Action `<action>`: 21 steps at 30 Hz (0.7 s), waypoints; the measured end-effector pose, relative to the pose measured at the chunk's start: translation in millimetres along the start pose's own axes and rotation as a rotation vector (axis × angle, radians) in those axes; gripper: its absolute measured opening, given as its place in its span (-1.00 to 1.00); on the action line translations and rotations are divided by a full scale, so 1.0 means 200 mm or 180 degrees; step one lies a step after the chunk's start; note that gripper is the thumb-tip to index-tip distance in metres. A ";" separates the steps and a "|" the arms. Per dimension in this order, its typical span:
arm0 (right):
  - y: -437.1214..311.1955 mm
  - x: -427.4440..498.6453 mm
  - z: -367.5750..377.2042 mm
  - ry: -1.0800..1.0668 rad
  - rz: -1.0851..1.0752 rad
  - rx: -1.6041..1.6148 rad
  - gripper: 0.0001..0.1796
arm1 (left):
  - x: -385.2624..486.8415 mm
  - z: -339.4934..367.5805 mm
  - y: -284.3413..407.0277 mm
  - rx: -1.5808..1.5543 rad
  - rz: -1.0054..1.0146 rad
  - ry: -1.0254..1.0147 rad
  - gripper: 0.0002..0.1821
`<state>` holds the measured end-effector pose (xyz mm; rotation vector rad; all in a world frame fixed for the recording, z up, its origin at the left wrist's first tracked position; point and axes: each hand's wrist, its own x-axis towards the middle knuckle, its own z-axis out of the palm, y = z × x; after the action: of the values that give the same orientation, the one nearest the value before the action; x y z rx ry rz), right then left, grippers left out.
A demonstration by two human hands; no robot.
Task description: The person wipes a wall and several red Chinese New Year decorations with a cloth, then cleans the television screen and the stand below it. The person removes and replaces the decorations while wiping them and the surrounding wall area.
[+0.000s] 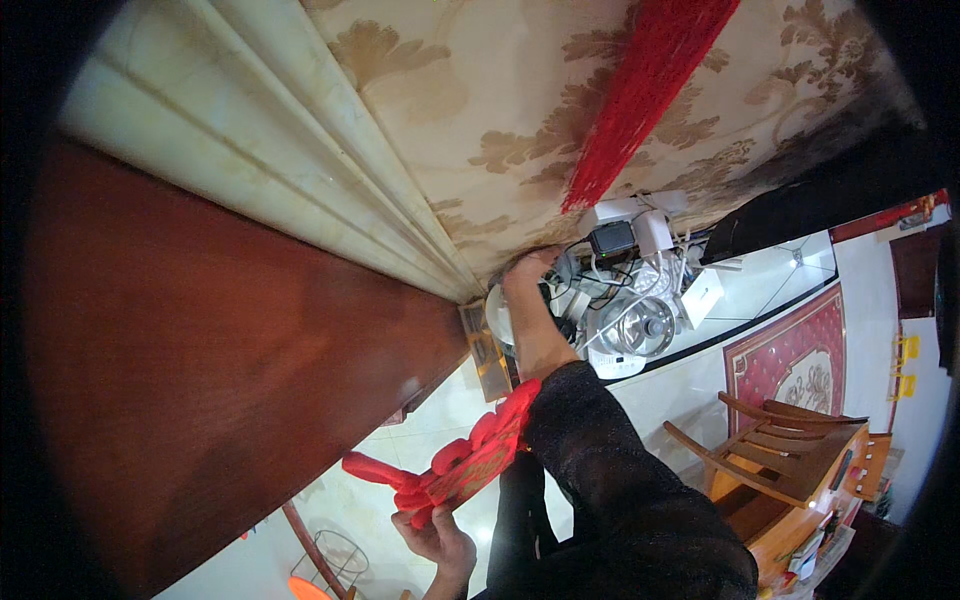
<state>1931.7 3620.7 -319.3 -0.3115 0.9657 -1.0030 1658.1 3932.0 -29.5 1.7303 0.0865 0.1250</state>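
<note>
My left hand point(439, 544) grips one end of a red festive ornament point(472, 465). The ornament has puffy fabric shapes and a flat panel with gold patterning, and it slants up towards my right sleeve. My right arm reaches forward, and my right hand point(536, 266) is low against the patterned wallpaper point(517, 90), close to the corner. Its fingers are mostly hidden, so whether they hold anything does not show. Right beside that hand are a round white object point(499, 319), partly covered by my forearm, and tangled cables.
A glass kettle point(641, 328) stands on a white base on the cabinet top, near a black power adapter point(613, 238). A broad brown wooden panel point(247, 360) fills the left. Wooden chair point(772, 450) and red rug point(787, 352) are at right. A red strip point(652, 97) hangs on the wall.
</note>
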 end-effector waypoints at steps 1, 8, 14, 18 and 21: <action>0.06 -0.03 0.00 -0.0027 0.0086 0.0086 -0.33 | 0.00 0.00 0.00 0.0034 -0.0002 -0.0052 -0.71; -0.10 -0.59 0.30 -0.0035 0.1333 0.0602 -0.34 | 0.02 0.01 0.03 0.0124 0.0067 0.0184 -0.74; -0.50 -0.74 0.54 -0.0522 0.2250 0.0500 -0.38 | 0.00 0.07 0.08 -0.0144 0.0022 -0.0075 -0.79; -0.85 -0.98 0.74 -0.0800 0.2544 0.0304 -0.48 | 0.01 0.09 0.11 -0.0205 -0.0064 -0.0019 -0.79; -1.10 -1.13 0.84 -0.1007 0.2661 0.0323 -0.54 | 0.03 0.13 0.21 -0.0197 -0.0142 0.0004 -0.78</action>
<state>1900.0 3655.9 35.4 0.0346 0.6497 -0.2218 1667.3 3901.1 8.4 1.6654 0.1211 0.0949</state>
